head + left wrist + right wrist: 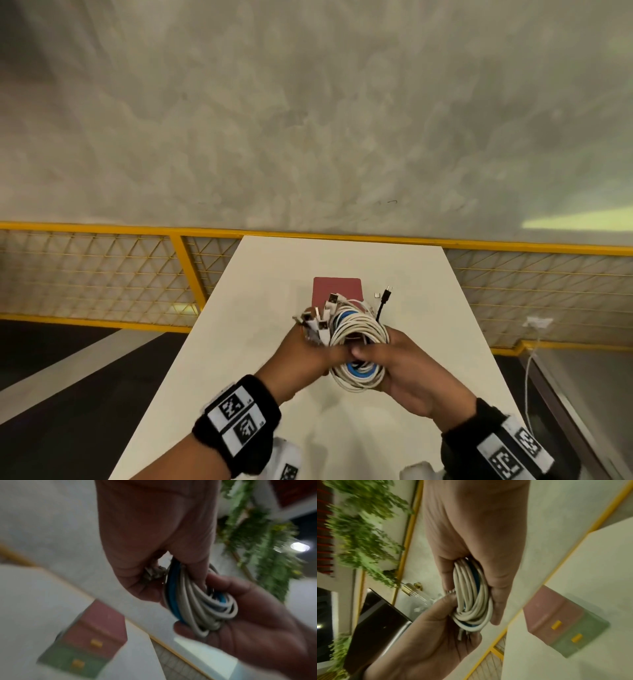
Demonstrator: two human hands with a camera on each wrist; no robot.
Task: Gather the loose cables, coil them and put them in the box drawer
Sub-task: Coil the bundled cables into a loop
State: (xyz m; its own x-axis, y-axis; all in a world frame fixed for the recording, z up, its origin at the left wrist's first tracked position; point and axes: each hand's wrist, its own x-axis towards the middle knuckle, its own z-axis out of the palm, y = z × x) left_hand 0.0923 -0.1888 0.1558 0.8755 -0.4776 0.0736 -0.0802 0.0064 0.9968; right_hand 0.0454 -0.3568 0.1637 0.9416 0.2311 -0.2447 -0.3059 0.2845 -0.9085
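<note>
A coil of cables (358, 346) is being held above the white table (260, 342) by both hands, which are being kept together at the coil's middle. The left hand (308, 353) is being wrapped round the coil's left side, its fingers curled over the loops and over a cluster of white USB plugs (320, 317) that is fanning up and away from the person. The right hand (397, 366) is being clamped on the right side, with its thumb laid across the top of the loops and its fingers curled underneath. Both forearms are being angled inward from the lower corners of the head view, and black wrist bands (236, 421) with printed markers are being worn on them.

The coil is being held as an oval, its long axis running from near the person toward the far end of the table. White strands are making up most of it, with a blue cable (356, 370) showing inside the loops. A black cable end (385, 301) is sticking up from the far right of the coil, its plug pointing away.

In the left wrist view the loops (197, 601) are being cradled in the right palm (257, 622) while being pinched from above by the left hand (154, 534).

The box (337, 291), red on top, is standing on the table just beyond the coil; its drawer fronts (573, 635) with yellow handles are being seen closed in the right wrist view. A yellow railing (185, 267) is running behind the table.
</note>
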